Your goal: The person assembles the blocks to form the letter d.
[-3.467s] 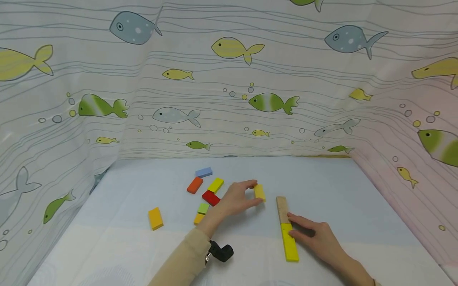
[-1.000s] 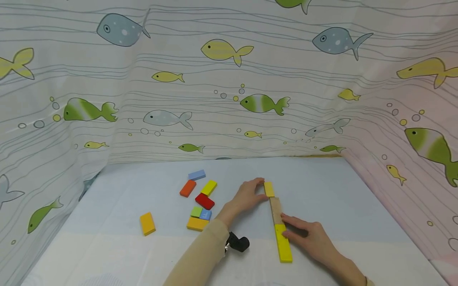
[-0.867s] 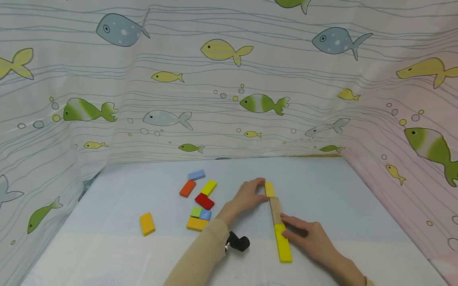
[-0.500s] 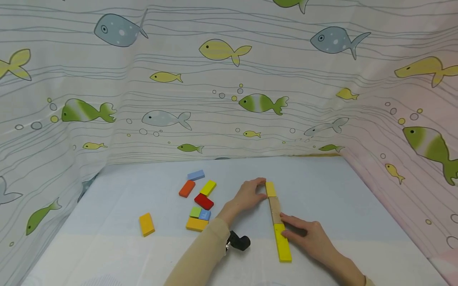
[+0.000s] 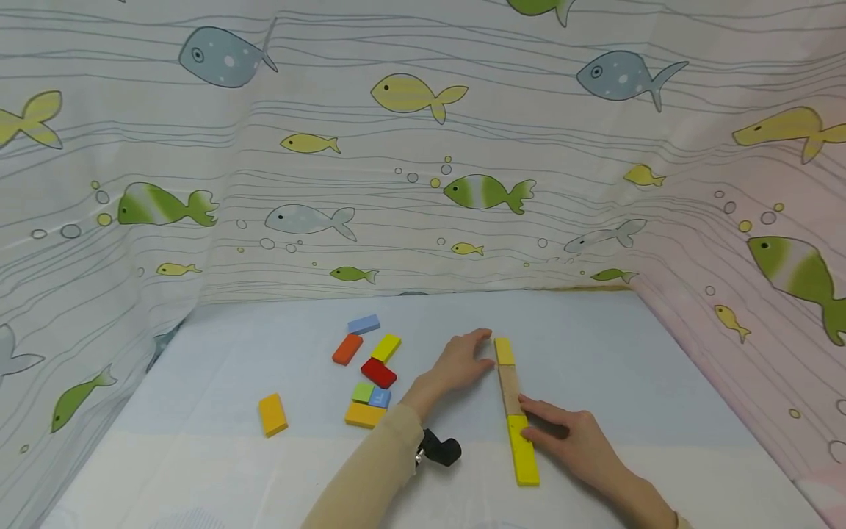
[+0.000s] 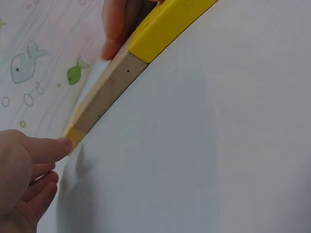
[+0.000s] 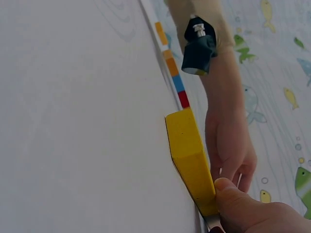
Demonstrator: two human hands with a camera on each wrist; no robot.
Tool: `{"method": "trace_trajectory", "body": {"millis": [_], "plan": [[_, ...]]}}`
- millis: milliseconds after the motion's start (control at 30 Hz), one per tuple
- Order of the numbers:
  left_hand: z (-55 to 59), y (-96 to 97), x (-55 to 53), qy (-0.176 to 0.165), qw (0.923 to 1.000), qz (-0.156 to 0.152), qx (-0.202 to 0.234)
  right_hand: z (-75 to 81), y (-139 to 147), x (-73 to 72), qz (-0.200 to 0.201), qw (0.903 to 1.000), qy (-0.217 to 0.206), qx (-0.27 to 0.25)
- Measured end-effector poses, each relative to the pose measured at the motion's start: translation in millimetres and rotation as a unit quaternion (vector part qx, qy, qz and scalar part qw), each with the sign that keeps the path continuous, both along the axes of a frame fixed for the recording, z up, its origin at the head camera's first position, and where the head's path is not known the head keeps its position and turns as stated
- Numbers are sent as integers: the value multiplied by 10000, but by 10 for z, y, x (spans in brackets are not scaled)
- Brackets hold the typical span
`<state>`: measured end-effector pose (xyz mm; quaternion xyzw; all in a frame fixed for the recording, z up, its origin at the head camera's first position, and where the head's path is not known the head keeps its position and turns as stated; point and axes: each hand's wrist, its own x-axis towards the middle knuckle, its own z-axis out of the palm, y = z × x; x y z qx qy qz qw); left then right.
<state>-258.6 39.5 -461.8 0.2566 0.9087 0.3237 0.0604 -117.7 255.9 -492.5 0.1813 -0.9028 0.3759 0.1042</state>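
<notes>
Three flat blocks lie end to end in a row in the head view: a long bright yellow block (image 5: 523, 452) nearest, a plain wooden block (image 5: 510, 389) in the middle and a small pale yellow block (image 5: 504, 351) at the far end. To the left of the far end, my left hand (image 5: 452, 367) holds nothing, its thumb and forefinger spread, with a narrow gap to the pale yellow block. My right hand (image 5: 584, 444) rests against the row's right side. Its forefinger touches the wooden block and its thumb the bright yellow block (image 7: 187, 150).
Left of the row lie a blue block (image 5: 363, 324), an orange-red block (image 5: 346, 349), a yellow block (image 5: 386, 347), a red block (image 5: 379, 373), a green block (image 5: 363, 392), a small blue block (image 5: 380, 397) and two orange blocks (image 5: 365, 414). A fish-print curtain (image 5: 410, 162) surrounds the table.
My left hand has brought the pale yellow block rightward to the row's far end. It then lined up with the wooden block, and my fingers came off it. My right hand stays against the row.
</notes>
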Motion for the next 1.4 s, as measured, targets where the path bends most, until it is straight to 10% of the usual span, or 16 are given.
{"method": "trace_trajectory", "body": {"millis": [733, 1400], "plan": [[80, -377, 177, -233, 9996, -129, -63, 6, 24, 15, -180, 9996, -188, 137], [223, -1173, 640, -306, 9923, 256, 1171, 16, 3, 17, -78, 9999, -25, 67]]}}
